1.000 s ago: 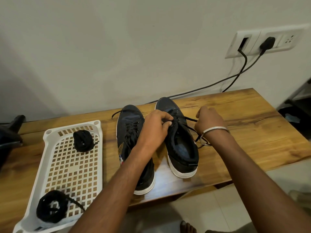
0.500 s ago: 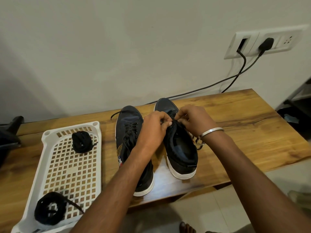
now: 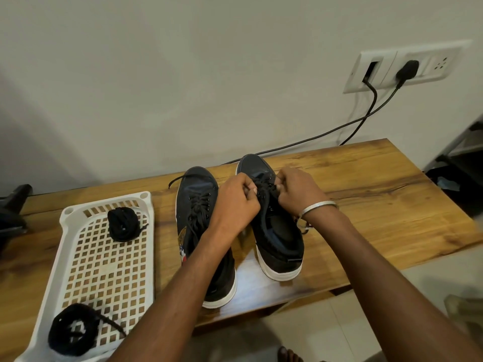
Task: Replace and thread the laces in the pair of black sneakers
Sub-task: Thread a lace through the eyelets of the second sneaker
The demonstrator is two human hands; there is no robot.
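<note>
Two black sneakers with white soles stand side by side on the wooden table (image 3: 379, 194), toes toward the wall. The left sneaker (image 3: 196, 205) is laced, with one lace end trailing off its toe. Over the eyelets of the right sneaker (image 3: 279, 236) my left hand (image 3: 235, 202) and my right hand (image 3: 295, 192) meet, both pinching its black lace (image 3: 264, 184) with curled fingers. A loose lace end hangs by my right wrist.
A white perforated plastic tray (image 3: 104, 257) lies at the left with two coiled black laces, one at its far end (image 3: 122, 223), one at its near end (image 3: 73, 330). Black cables (image 3: 326, 131) run from a wall socket. A dark object (image 3: 10, 215) sits at the far left.
My right hand came in from the right side of the right sneaker to its laces and now pinches them close to my left hand. The left hand stayed in place.
</note>
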